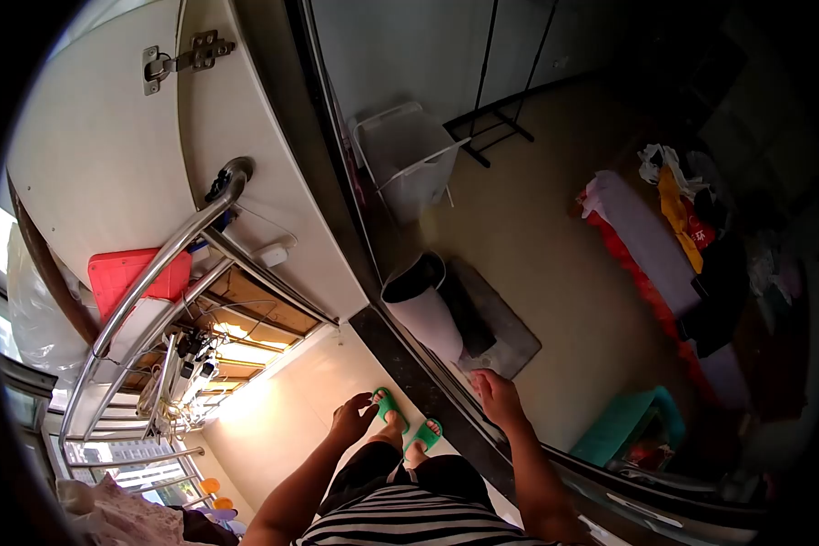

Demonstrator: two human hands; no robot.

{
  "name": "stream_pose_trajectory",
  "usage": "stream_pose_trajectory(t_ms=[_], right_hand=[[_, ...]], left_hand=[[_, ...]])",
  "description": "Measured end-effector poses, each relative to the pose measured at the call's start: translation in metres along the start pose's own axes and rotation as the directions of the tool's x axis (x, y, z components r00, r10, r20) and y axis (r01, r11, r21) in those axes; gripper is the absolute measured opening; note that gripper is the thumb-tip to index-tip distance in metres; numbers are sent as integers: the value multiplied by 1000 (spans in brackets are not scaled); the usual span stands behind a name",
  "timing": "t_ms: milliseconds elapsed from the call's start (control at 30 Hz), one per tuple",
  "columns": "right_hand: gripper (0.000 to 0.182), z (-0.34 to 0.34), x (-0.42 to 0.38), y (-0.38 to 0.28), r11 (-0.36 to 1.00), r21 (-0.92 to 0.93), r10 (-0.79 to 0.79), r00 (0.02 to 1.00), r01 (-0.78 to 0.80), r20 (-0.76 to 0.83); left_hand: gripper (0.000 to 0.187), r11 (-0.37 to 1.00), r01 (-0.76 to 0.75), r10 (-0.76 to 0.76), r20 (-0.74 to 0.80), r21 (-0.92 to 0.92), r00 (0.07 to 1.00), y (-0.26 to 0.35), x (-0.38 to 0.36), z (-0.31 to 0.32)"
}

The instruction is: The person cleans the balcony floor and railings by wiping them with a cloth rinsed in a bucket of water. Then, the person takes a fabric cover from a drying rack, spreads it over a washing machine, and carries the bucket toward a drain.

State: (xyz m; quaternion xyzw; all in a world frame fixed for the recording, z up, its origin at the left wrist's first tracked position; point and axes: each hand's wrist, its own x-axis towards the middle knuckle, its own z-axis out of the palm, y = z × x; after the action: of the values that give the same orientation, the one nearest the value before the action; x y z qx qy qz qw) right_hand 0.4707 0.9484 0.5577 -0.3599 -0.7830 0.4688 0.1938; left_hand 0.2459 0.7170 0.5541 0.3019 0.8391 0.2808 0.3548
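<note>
My left hand (353,420) hangs in front of me above the pale floor, with thumb and fingers apart and nothing in them. Beyond it are my feet in green slippers (426,439). My right hand (497,399) is over the dark door sill (446,400), fingers loosely bent and nothing visible in them. Nearest to that hand, on the room side, a grey mat (517,338) lies on the floor. A white and black open-topped item (428,314), perhaps a bin or bag, stands partly on the mat.
To the left are a metal-railed rack (159,282) with cables, a red plastic box (136,273) and a cabinet door (109,118). Inside the dim room are a white basket (408,150), a black stand (491,132), a cloth-covered seat (642,241) and a teal stool (623,423).
</note>
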Motion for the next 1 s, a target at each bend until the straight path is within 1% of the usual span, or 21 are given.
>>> stream_pose_trajectory(t_ms=[67, 100, 167, 233, 300, 333, 400, 433, 500, 533, 567, 633, 667, 700, 733, 767, 833, 867, 900, 967, 1000], right_hand=[[19, 5, 8, 2, 999, 39, 16, 1000, -15, -16], [19, 9, 12, -2, 997, 77, 32, 999, -31, -23], [17, 15, 17, -8, 995, 82, 53, 998, -52, -17], [16, 18, 21, -12, 994, 82, 78, 997, -77, -4], [14, 21, 28, -14, 999, -47, 0, 1000, 1, 29], [14, 22, 34, -15, 999, -50, 4, 1000, -2, 29], [13, 25, 53, -19, 994, -77, -78, 995, 73, -61], [13, 28, 58, -20, 995, -83, -69, 994, 62, -80], [13, 34, 65, -20, 998, -54, -18, 993, 12, -120], [13, 37, 70, -24, 998, -51, -29, 989, 22, -145], [13, 39, 70, -28, 998, -60, -5, 984, -6, -177], [13, 36, 79, -43, 993, -115, -7, 989, -10, -149], [13, 37, 83, -41, 992, -120, 20, 984, -42, -180], [12, 39, 87, -38, 994, -114, -28, 977, 4, -209], [12, 42, 90, -41, 993, -111, -76, 968, 50, -239], [12, 47, 94, -45, 993, -111, -76, 968, 50, -239], [11, 38, 93, -45, 986, -161, -91, 954, 45, -286], [10, 36, 92, -37, 985, -160, -115, 940, 66, -320], [10, 35, 92, -33, 986, -163, -89, 935, 34, -344], [12, 30, 95, -25, 992, -130, -43, 942, 0, -334], [14, 27, 101, -22, 986, -161, -16, 945, -39, -327]], left_hand=[[45, 1000, 6, -6, 6, 12, 1000, -3, 14, -10], [46, 998, 47, -49, 54, 46, 997, 7, 16, -22], [46, 996, 44, -48, 54, 76, 997, -1, 26, -35], [46, 998, 10, -11, 18, 56, 1000, -8, 34, -44], [46, 999, -30, 31, -9, 42, 999, -11, 43, -52], [46, 999, -35, 36, -21, 38, 999, -10, 48, -57], [48, 998, -56, 56, -21, 13, 998, -8, 65, -67], [48, 997, -71, 71, -5, 16, 997, -8, 72, -72], [49, 996, -46, 40, 66, 82, 997, -6, 82, -80], [50, 996, -46, 41, 67, 82, 997, -5, 85, -84], [51, 997, -62, 60, 48, 51, 997, -11, 89, -85], [52, 998, -55, 53, 58, 26, 997, -17, 102, -89], [53, 998, -46, 44, 62, 31, 997, -20, 110, -90], [54, 999, -37, 35, 66, 37, 997, -23, 118, -91], [57, 998, -45, 42, 67, 39, 997, -27, 125, -95], [62, 998, -37, 35, 51, 49, 998, -40, 124, -98], [67, 994, -111, 108, 104, 23, 989, -40, 151, -92], [71, 993, -120, 118, 115, 12, 986, -39, 159, -89], [75, 992, -128, 127, 126, 1, 984, -35, 166, -88], [80, 983, -182, 183, 157, -25, 970, -26, 179, -78], [83, 984, -171, 177, 173, -52, 969, -14, 185, -75]])
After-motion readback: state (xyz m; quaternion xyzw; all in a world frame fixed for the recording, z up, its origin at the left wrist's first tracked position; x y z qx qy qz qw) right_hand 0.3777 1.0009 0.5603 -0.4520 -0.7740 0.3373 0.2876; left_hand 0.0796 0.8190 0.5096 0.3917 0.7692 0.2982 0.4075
